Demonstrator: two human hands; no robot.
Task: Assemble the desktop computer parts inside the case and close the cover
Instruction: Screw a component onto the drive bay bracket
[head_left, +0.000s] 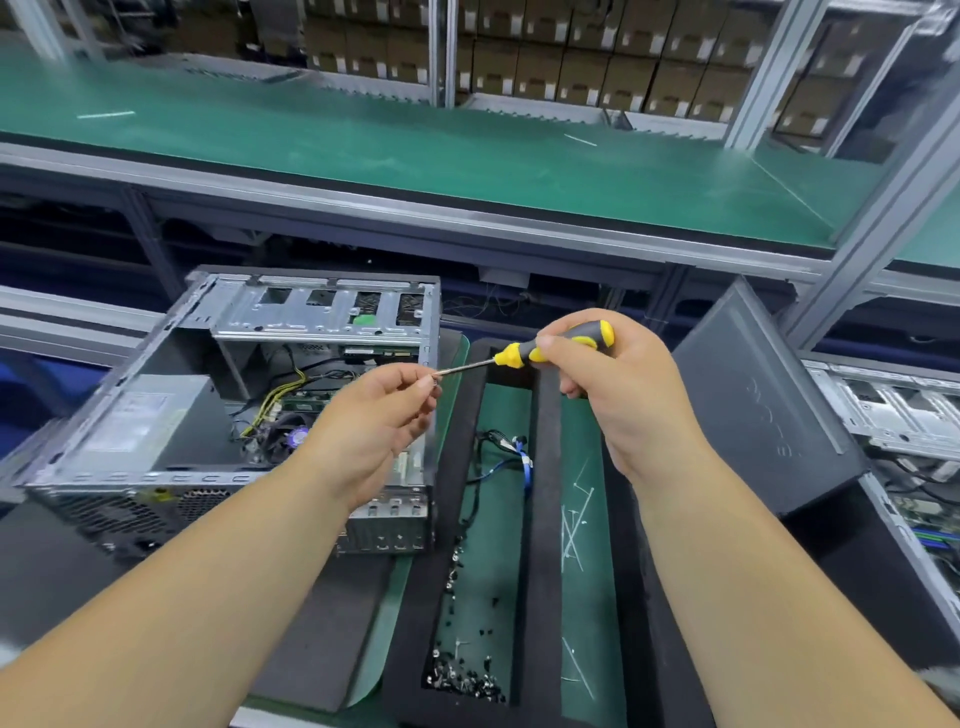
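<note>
Green matted bench (587, 519): my right hand (602, 374) grips the rubbery yellow-black screwdriver (550, 348); my left hand (379, 415) pinches its thin steel tip beside the open metal case (218, 415).

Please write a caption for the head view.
Right hand holds screwdriver; left hand pinches its tip beside open case.

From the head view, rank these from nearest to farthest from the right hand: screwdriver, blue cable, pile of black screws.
1. screwdriver: held in the right hand.
2. blue cable: in the tray, below the hand.
3. pile of black screws: tray's near end, farthest.
</note>
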